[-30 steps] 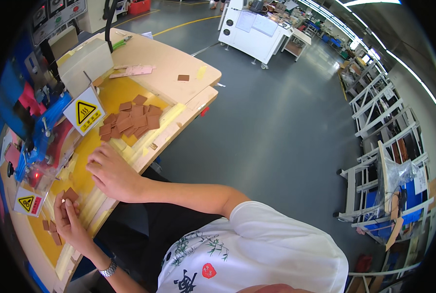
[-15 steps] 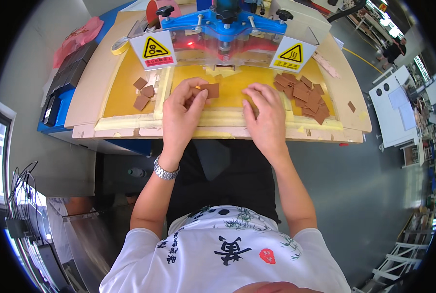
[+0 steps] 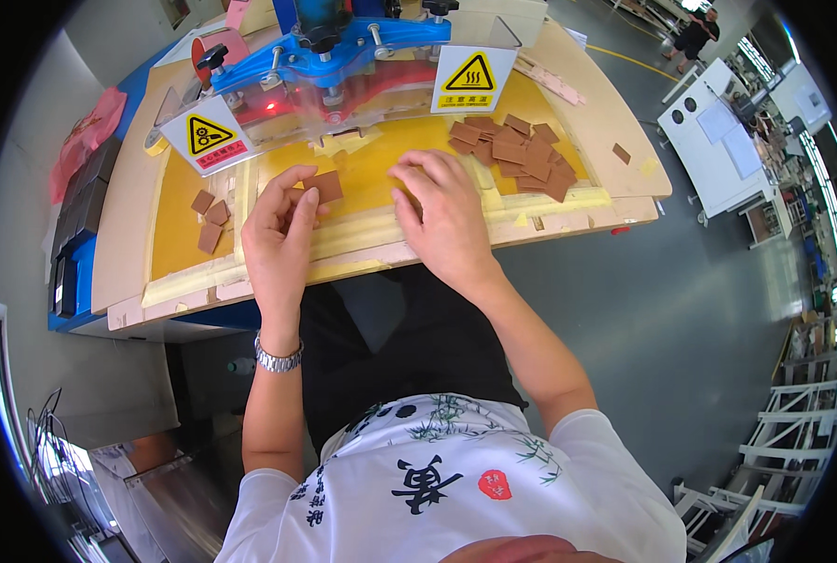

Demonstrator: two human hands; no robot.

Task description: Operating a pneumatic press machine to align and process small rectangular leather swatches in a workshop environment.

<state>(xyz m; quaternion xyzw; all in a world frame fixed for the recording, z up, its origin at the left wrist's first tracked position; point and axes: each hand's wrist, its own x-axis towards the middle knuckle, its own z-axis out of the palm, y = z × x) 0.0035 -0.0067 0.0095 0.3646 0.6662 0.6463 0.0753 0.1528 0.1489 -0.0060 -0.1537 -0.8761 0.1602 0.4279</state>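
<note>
My left hand [image 3: 281, 225] pinches a small brown square piece [image 3: 326, 185] at the front of the yellow work surface [image 3: 191, 267], below the machine. My right hand [image 3: 442, 216] hovers to its right, fingers loosely bent and apart, holding nothing visible. A heap of brown squares [image 3: 525, 156] lies beyond my right hand, and several loose ones [image 3: 207, 237] lie at the left. The blue press machine [image 3: 320, 52] stands behind both hands, with a clear guard, a small red light and two warning signs [image 3: 475, 77] fixed to it.
Dark boxes [image 3: 90, 211] and a pink plastic bag [image 3: 76, 141] are on a blue bench at the left. A single brown square [image 3: 621, 153] lies on the board's right part. A white machine [image 3: 704, 131] and a walking person [image 3: 693, 38] are at the upper right; racks [image 3: 784, 432] stand at the lower right.
The view has turned back toward the bench since a second ago. Since half a second ago it has shifted slightly rightward; my left hand keeps hold of the square, my right hand remains beside it.
</note>
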